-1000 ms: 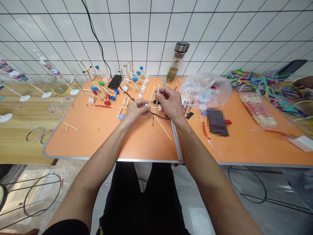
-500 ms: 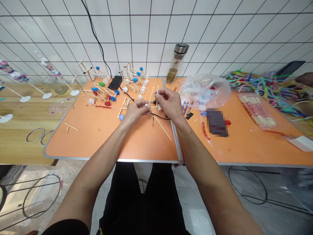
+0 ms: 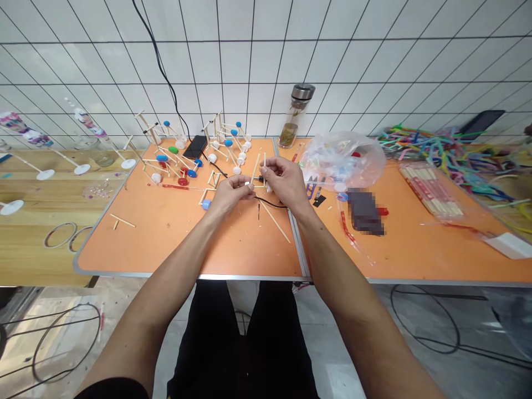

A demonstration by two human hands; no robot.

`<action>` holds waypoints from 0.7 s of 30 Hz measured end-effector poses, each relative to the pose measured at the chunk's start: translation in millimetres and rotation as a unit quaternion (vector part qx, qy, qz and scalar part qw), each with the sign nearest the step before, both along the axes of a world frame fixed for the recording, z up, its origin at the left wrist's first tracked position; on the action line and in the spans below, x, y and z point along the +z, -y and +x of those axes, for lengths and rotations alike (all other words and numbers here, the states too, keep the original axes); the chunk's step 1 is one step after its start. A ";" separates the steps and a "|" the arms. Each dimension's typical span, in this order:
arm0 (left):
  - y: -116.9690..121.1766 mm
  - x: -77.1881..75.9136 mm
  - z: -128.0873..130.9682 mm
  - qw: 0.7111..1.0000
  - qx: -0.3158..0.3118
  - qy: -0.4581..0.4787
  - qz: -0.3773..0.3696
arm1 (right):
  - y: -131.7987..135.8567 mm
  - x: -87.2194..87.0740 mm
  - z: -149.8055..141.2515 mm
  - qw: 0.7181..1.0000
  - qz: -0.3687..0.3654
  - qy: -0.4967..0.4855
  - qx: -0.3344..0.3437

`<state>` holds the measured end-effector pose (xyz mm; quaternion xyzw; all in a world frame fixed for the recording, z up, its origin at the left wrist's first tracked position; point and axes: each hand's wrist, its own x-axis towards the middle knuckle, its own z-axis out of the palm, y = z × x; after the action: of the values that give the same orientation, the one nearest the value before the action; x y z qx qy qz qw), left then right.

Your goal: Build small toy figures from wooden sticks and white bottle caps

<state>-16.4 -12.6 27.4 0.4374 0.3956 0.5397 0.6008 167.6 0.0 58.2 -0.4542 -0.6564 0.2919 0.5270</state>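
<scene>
My left hand point(image 3: 230, 194) is closed, pinching a thin wooden stick point(image 3: 255, 166) that slants upward from its fingertips; a small white piece point(image 3: 247, 183) shows there too. Close beside it, my right hand point(image 3: 286, 178) is closed on another wooden stick point(image 3: 265, 160), held nearly upright. Between the hands is a small dark part point(image 3: 259, 178), mostly hidden by the fingers. A black cable point(image 3: 270, 202) runs below the right fingers. One more long stick point(image 3: 276, 223) slants down toward the table's front edge; its upper end is hidden near the hands.
Stick models with coloured bottle caps point(image 3: 172, 149) stand at the back left, near a black phone point(image 3: 195, 147). A tea bottle point(image 3: 296, 116) is by the wall. To the right are a plastic bag point(image 3: 344, 160), scissors point(image 3: 311, 187), packed sticks point(image 3: 430, 188) and colourful strips point(image 3: 415, 141).
The view has tilted slightly up, so the table sits a little lower in the picture. Both hands keep nearly the same pose and hold the same sticks.
</scene>
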 end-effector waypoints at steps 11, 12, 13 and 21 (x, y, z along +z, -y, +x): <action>-3.3 -4.0 -0.5 1.000 0.003 0.000 0.006 | -1.0 -1.7 -0.2 1.000 0.002 -0.011 0.001; -3.0 -3.6 -0.4 1.000 0.004 0.001 0.005 | -1.3 -2.0 -0.2 1.000 0.002 -0.010 -0.001; -2.5 -3.1 -0.3 1.000 0.005 0.003 0.004 | -1.7 -2.3 -0.2 1.000 0.002 -0.008 -0.003; -1.5 -3.0 1.1 1.000 0.003 -0.007 0.007 | -4.0 -4.2 0.4 1.000 0.006 0.000 -0.007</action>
<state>-15.3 -11.1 24.3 0.4441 0.3969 0.5413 0.5934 168.0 3.9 54.1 -0.4551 -0.6551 0.2843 0.5319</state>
